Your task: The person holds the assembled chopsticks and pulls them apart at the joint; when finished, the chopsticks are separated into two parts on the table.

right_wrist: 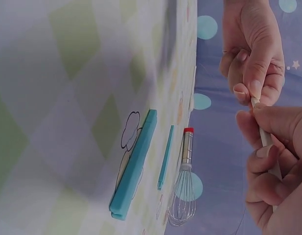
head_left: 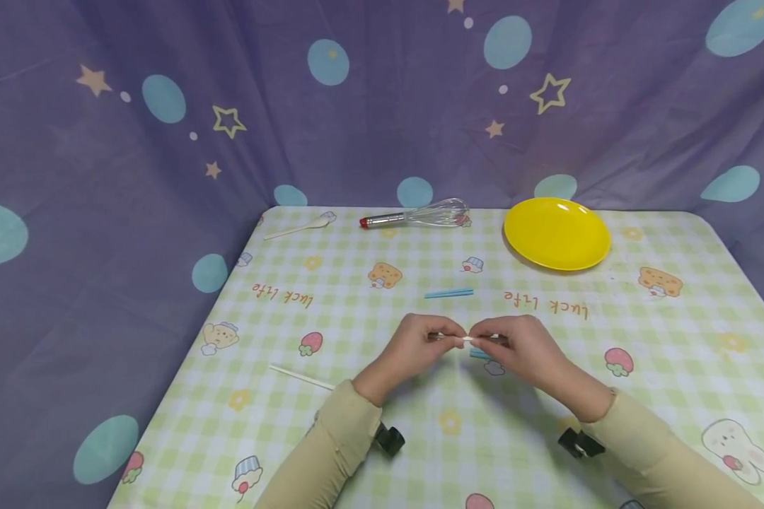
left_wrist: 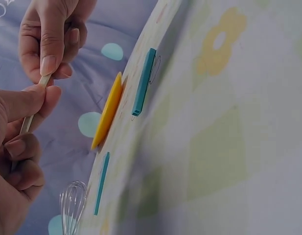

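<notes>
Between both hands, in front of the middle of the table, is a thin cream stick [head_left: 467, 338]. My left hand [head_left: 423, 337] pinches one part of it between thumb and curled fingers. My right hand [head_left: 523, 345] grips the other part the same way, the fingertips of both hands nearly meeting. In the left wrist view a short length of the cream stick [left_wrist: 27, 123] shows between the fingers; the rest is hidden by them. Beneath the right hand lies a teal stick-like piece [head_left: 479, 353], partly covered in the head view. Another slim teal piece [head_left: 448, 293] lies farther back.
A long cream stick [head_left: 301, 377] lies left, its near end behind the left sleeve. Along the back are a cream spoon [head_left: 299, 228], a whisk [head_left: 414, 215] with a red-tipped handle, and a yellow plate [head_left: 557, 234]. A purple curtain [head_left: 382, 120] hangs behind the checked tablecloth [head_left: 369, 318].
</notes>
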### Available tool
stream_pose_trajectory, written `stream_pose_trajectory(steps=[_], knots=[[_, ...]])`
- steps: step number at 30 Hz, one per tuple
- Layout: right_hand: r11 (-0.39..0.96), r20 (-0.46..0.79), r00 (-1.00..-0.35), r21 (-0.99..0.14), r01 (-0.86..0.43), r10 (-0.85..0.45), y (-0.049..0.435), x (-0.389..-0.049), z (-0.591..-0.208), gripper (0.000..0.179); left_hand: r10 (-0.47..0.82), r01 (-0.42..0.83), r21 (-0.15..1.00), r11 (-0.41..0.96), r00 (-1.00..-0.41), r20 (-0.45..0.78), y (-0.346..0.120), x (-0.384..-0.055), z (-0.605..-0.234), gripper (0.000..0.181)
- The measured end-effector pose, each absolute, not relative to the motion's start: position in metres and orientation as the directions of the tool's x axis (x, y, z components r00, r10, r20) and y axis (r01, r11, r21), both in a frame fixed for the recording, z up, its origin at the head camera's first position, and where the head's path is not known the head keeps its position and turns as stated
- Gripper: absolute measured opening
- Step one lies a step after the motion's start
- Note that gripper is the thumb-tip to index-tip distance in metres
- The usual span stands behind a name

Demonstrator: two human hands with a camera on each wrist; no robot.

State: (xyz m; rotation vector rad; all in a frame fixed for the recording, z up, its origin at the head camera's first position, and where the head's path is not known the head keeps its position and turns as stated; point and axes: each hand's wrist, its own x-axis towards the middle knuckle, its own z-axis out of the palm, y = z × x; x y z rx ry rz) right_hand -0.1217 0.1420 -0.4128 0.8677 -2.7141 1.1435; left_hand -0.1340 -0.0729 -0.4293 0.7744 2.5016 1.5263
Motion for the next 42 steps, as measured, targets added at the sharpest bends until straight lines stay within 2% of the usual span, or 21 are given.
stream_pose_trajectory(steps=[15, 22, 28, 42], knots=[[0.575, 0.355, -0.8, -0.56, -0.597, -0.484, 0.1411, -0.1221, -0.4133, 0.006, 0.445, 0.386, 0.853, 0.352, -0.871, 0.211, -0.0725, -0.1318, -0.4286, 0.008], [0.612, 0.367, -0.777, -0.48, -0.629, -0.511, 0.1384, -0.123, -0.4148, 0.006, 0.447, 0.451, 0.8, 0.395, -0.855, 0.261, -0.0737, -0.1317, -0.4297, 0.006], [0.594, 0.365, -0.755, -0.467, -0.655, -0.545, 0.1383, -0.1237, -0.4174, 0.01, 0.456, 0.493, 0.764, 0.416, -0.84, 0.294, -0.0736, -0.1309, -0.4308, 0.006], [0.585, 0.38, -0.726, -0.431, -0.687, -0.573, 0.1456, -0.1272, -0.4181, 0.015, 0.413, 0.44, 0.803, 0.402, -0.87, 0.27, -0.0744, -0.131, -0.4334, 0.009]])
